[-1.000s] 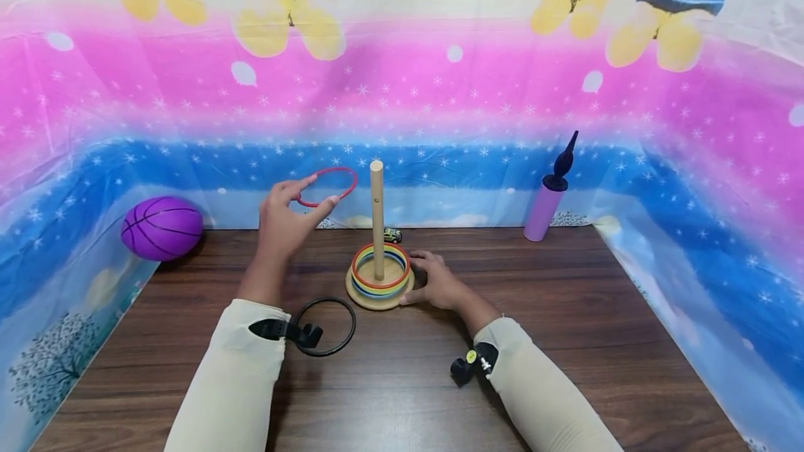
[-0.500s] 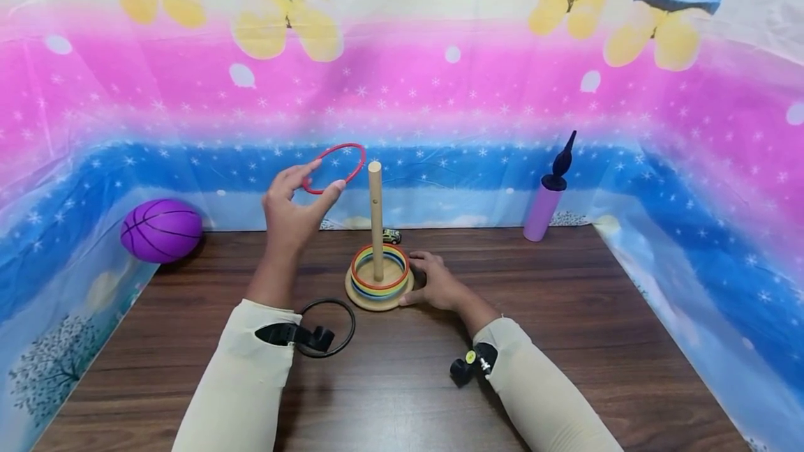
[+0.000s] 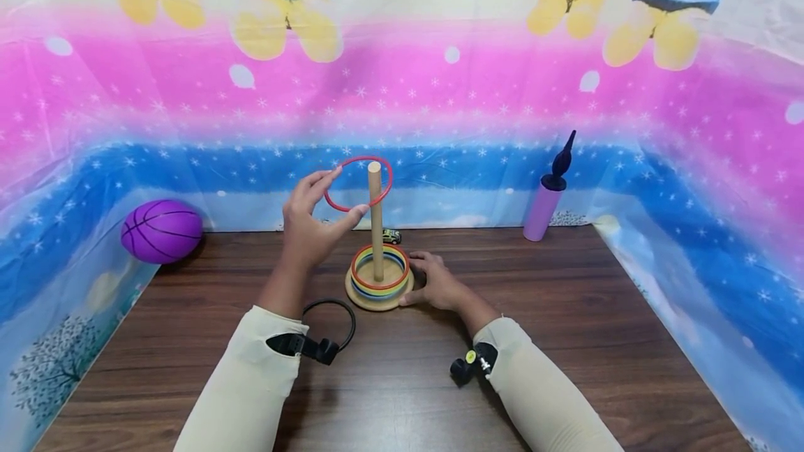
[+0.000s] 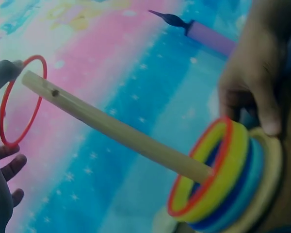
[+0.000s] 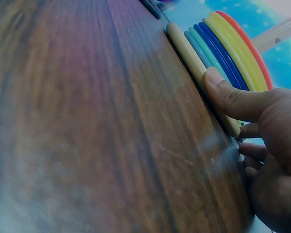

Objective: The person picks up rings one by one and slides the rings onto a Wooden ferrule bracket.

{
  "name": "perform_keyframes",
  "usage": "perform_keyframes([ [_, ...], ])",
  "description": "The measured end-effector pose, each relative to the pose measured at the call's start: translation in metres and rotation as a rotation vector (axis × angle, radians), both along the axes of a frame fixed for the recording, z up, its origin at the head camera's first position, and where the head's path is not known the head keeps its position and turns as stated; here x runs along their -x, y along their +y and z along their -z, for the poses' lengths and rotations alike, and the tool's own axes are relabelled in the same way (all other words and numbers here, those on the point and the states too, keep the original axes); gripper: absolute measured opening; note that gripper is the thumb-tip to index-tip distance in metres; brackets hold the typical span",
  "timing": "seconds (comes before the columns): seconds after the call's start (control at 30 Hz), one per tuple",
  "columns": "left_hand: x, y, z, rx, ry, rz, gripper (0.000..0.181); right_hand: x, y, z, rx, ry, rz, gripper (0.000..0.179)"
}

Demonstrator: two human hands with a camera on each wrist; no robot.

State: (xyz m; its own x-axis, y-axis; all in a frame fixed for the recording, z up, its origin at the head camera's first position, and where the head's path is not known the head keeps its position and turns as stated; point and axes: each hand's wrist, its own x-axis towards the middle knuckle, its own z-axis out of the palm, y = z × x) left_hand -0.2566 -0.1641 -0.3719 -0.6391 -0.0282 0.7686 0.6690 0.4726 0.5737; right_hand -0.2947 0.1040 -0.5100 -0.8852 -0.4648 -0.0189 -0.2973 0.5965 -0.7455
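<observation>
In the head view, my left hand (image 3: 310, 225) holds a thin red ring (image 3: 391, 178) between thumb and fingers, level with the top of an upright wooden peg (image 3: 377, 229). The ring overlaps the peg's top there, and in the left wrist view it hangs tilted right at the peg's tip. Red, yellow and blue rings (image 5: 235, 48) lie stacked around the peg's foot on a round wooden base (image 3: 377, 306). My right hand (image 3: 436, 284) grips the base's right edge, thumb (image 5: 233, 99) along the rim and fingers behind it.
A black ring (image 3: 353, 325) lies on the brown table (image 3: 402, 382) beside my left wrist. Behind the peg stands a small toy car (image 3: 392, 236). A purple ball (image 3: 161, 231) sits at the back left, and a purple hand pump (image 3: 544, 209) stands at the back right.
My left hand has moved right with the red ring, first rising and then lowering, from left of the peg to its top. The right hand stays on the base.
</observation>
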Motion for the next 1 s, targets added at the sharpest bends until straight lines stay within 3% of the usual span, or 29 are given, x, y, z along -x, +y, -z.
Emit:
perform_keyframes([
  [0.13,0.001,-0.002,0.019,0.052,0.024,0.024,0.077,0.001,0.0,-0.001,-0.005,0.003,0.002,0.093],
  [0.3,0.001,0.0,0.039,0.108,0.003,0.028,0.081,0.001,-0.001,-0.002,-0.003,0.009,0.008,0.093],
  [0.73,-0.004,0.001,0.081,0.104,-0.058,0.085,0.076,0.002,0.0,0.001,-0.001,0.011,0.002,0.091],
  [1.0,-0.013,0.006,0.1,0.096,-0.187,0.087,0.072,0.003,0.001,0.002,0.001,0.01,-0.009,0.092],
])
